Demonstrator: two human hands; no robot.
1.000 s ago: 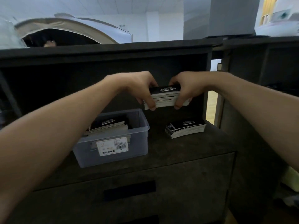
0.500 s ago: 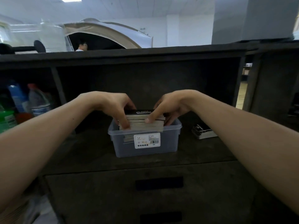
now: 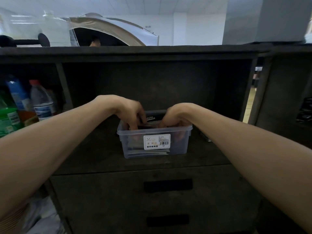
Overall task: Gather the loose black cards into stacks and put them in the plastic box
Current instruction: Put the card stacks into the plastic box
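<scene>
Both hands are down in the box (image 3: 179, 144) now. My left hand (image 3: 133, 115) has its fingers curled over the left end of the stack (image 3: 152, 121), and my right hand (image 3: 175, 117) is clamped on the right end, so the stack is pinched between them. It sits level just inside the rim, black top card facing up with white lettering on it. Through the clear front wall I can see more cards (image 3: 148, 152) lying flat on the bottom, partly hidden behind the white label (image 3: 156, 142) with its barcode.

The box stands on the dark shelf (image 3: 94, 154), about in the middle of the open compartment. My knuckles cover both ends of the stack, so I can't tell whether it touches the cards beneath.

My right forearm crosses the shelf and blocks nearly all of a second pile (image 3: 205, 138); only a pale corner of it peeks out, just right of the box.

Off to the left, past the upright divider (image 3: 65, 88), bottles crowd the next compartment: a clear one with a red cap (image 3: 41, 100), a blue one (image 3: 16, 93), a green one (image 3: 7, 119). Below the shelf, two drawer fronts, each with a dark slot handle (image 3: 168, 185).
</scene>
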